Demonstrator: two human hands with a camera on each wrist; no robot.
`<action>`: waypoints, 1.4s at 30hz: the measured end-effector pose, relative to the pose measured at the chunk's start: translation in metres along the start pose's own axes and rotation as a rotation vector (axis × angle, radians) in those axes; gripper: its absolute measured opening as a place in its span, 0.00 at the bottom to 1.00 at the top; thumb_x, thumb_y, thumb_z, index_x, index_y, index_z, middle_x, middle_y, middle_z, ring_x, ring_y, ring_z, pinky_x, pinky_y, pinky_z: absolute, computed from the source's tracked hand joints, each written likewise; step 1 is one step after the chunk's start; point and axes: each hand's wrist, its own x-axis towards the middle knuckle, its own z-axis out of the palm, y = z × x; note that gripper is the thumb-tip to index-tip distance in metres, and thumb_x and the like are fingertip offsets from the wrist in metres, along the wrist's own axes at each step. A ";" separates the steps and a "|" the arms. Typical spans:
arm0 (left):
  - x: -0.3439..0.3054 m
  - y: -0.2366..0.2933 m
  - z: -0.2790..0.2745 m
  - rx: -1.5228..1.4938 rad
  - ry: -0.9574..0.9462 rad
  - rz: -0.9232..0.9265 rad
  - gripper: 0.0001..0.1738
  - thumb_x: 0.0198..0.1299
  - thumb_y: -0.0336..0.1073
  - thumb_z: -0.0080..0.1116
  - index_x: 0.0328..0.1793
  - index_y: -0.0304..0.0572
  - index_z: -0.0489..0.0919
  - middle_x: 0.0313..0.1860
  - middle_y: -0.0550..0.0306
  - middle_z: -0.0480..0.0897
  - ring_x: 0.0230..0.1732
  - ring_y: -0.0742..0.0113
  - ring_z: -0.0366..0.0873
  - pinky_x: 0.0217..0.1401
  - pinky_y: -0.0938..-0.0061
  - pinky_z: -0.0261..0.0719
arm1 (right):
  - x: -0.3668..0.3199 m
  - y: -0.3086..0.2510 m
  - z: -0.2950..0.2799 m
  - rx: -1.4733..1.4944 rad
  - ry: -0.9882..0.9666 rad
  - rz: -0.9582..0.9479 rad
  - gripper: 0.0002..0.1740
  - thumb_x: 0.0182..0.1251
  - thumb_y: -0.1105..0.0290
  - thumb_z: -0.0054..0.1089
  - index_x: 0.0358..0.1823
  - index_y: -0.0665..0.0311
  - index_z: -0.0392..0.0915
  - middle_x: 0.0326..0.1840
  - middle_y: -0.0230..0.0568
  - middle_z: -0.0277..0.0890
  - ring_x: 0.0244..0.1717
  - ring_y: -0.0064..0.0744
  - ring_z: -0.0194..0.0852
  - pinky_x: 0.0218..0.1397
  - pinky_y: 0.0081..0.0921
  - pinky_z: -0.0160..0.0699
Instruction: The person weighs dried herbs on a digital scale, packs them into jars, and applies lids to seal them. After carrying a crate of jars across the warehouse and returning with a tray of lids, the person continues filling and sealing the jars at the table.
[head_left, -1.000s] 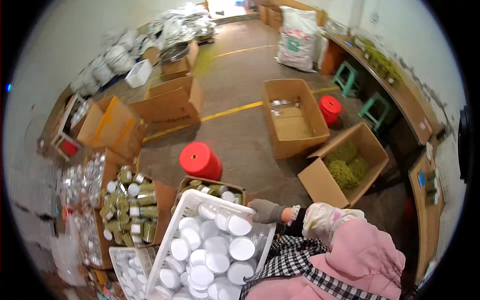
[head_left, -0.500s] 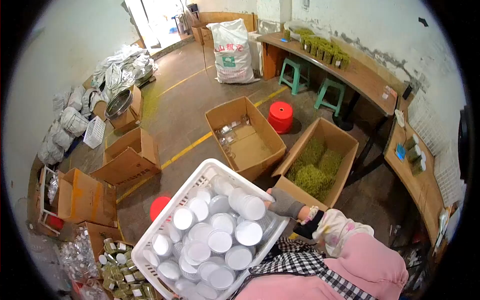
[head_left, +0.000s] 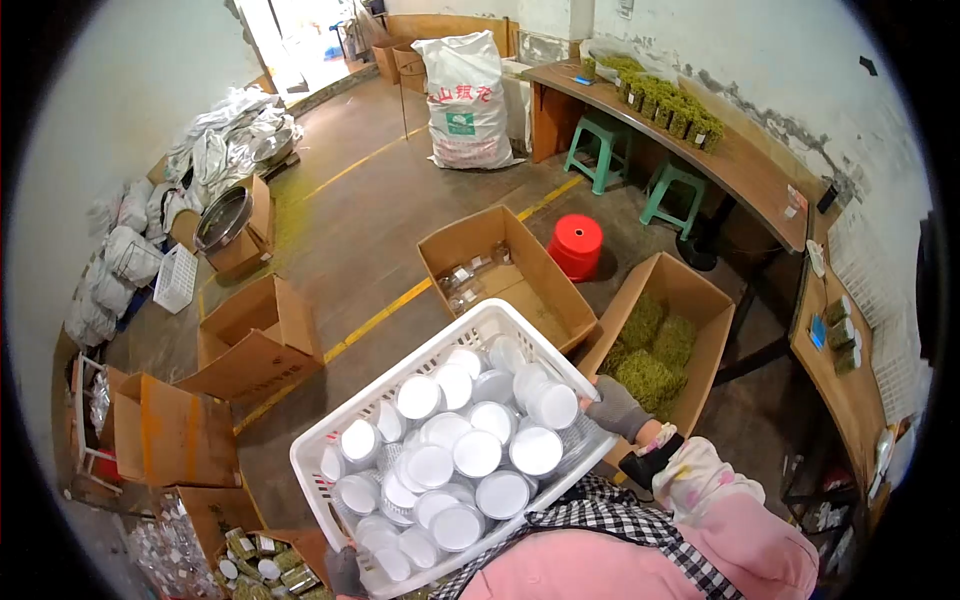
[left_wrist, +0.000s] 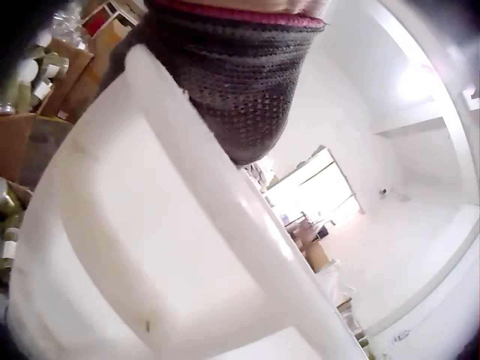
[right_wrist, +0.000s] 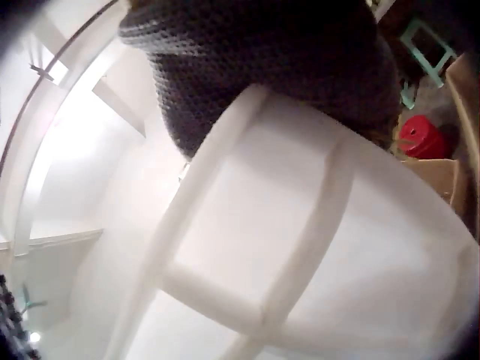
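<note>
white slatted basket (head_left: 330, 440), full of white-lidded jars (head_left: 477, 452)

Red stool (head_left: 576, 245), white sack (head_left: 465, 95), cardboard box (head_left: 716, 345) of possibly herbs

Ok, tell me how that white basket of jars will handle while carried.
The basket seems bulky, not heavy: its jars look empty. Its plastic rim may flex, held by the left hand and right hand at opposite ends. Loose jars could shift if tilted.

A packing workshop: open cardboard boxes (head_left: 500, 275), sacks (head_left: 465, 90), workbench (head_left: 740, 165).
</note>
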 end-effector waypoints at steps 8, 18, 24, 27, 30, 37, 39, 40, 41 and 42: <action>-0.020 0.182 0.102 -0.275 0.049 -0.055 0.25 0.69 0.47 0.62 0.63 0.35 0.75 0.49 0.49 0.82 0.46 0.59 0.81 0.47 0.66 0.80 | 0.163 -0.087 -0.002 -0.072 -0.039 -0.227 0.16 0.61 0.63 0.63 0.44 0.68 0.78 0.41 0.61 0.80 0.46 0.60 0.80 0.52 0.44 0.77; 0.191 0.249 0.091 -0.312 0.109 -0.099 0.25 0.69 0.47 0.62 0.63 0.35 0.75 0.49 0.49 0.82 0.46 0.59 0.81 0.46 0.65 0.80 | 0.344 -0.223 0.130 -0.132 -0.221 -0.380 0.17 0.61 0.63 0.63 0.47 0.66 0.79 0.44 0.59 0.80 0.49 0.57 0.79 0.55 0.43 0.77; 0.392 0.340 0.078 -0.257 0.018 -0.094 0.25 0.69 0.47 0.62 0.63 0.35 0.75 0.49 0.48 0.82 0.46 0.59 0.81 0.46 0.65 0.80 | 0.467 -0.301 0.217 -0.079 -0.298 -0.250 0.19 0.61 0.63 0.61 0.50 0.67 0.78 0.51 0.59 0.76 0.56 0.57 0.76 0.61 0.41 0.74; 0.475 0.389 0.089 -0.196 -0.071 -0.076 0.25 0.69 0.47 0.62 0.63 0.35 0.75 0.49 0.48 0.82 0.46 0.59 0.81 0.46 0.64 0.80 | 0.500 -0.304 0.234 -0.074 -0.245 -0.186 0.18 0.61 0.63 0.61 0.48 0.67 0.78 0.52 0.59 0.77 0.56 0.56 0.76 0.60 0.41 0.75; 0.551 0.433 0.115 -0.152 -0.154 -0.068 0.25 0.69 0.47 0.62 0.63 0.35 0.75 0.49 0.48 0.82 0.46 0.59 0.81 0.46 0.64 0.80 | 0.547 -0.312 0.232 -0.082 -0.182 -0.101 0.18 0.60 0.63 0.61 0.47 0.67 0.79 0.50 0.60 0.78 0.55 0.57 0.78 0.59 0.42 0.76; 0.692 0.530 0.198 -0.103 -0.265 -0.068 0.25 0.69 0.47 0.62 0.63 0.35 0.75 0.49 0.48 0.82 0.45 0.59 0.81 0.46 0.64 0.80 | 0.676 -0.327 0.212 -0.073 -0.011 -0.061 0.19 0.56 0.64 0.61 0.46 0.68 0.80 0.47 0.62 0.80 0.54 0.60 0.78 0.59 0.44 0.76; 0.724 0.564 0.221 -0.108 -0.266 -0.069 0.25 0.69 0.47 0.62 0.63 0.36 0.75 0.49 0.48 0.82 0.45 0.59 0.81 0.46 0.63 0.80 | 0.731 -0.348 0.200 -0.044 0.014 -0.081 0.19 0.56 0.64 0.61 0.46 0.69 0.80 0.47 0.63 0.80 0.54 0.61 0.78 0.59 0.45 0.76; 0.738 0.583 0.231 -0.101 -0.268 -0.072 0.25 0.69 0.47 0.62 0.63 0.36 0.75 0.49 0.48 0.82 0.45 0.59 0.81 0.46 0.63 0.80 | 0.751 -0.363 0.191 -0.067 0.007 -0.063 0.19 0.57 0.64 0.61 0.47 0.69 0.79 0.48 0.63 0.79 0.55 0.61 0.77 0.60 0.45 0.75; 0.754 0.599 0.241 -0.099 -0.271 -0.073 0.25 0.69 0.47 0.62 0.63 0.36 0.75 0.49 0.48 0.82 0.45 0.59 0.81 0.46 0.63 0.80 | 0.775 -0.376 0.183 -0.101 0.002 -0.049 0.20 0.59 0.63 0.61 0.48 0.69 0.79 0.50 0.63 0.79 0.57 0.61 0.76 0.61 0.45 0.74; 0.769 0.615 0.250 -0.102 -0.272 -0.073 0.25 0.69 0.47 0.62 0.63 0.36 0.75 0.49 0.48 0.83 0.45 0.58 0.81 0.45 0.63 0.80 | 0.797 -0.381 0.179 -0.095 0.016 -0.046 0.20 0.59 0.63 0.61 0.48 0.69 0.79 0.50 0.63 0.79 0.57 0.61 0.76 0.61 0.45 0.74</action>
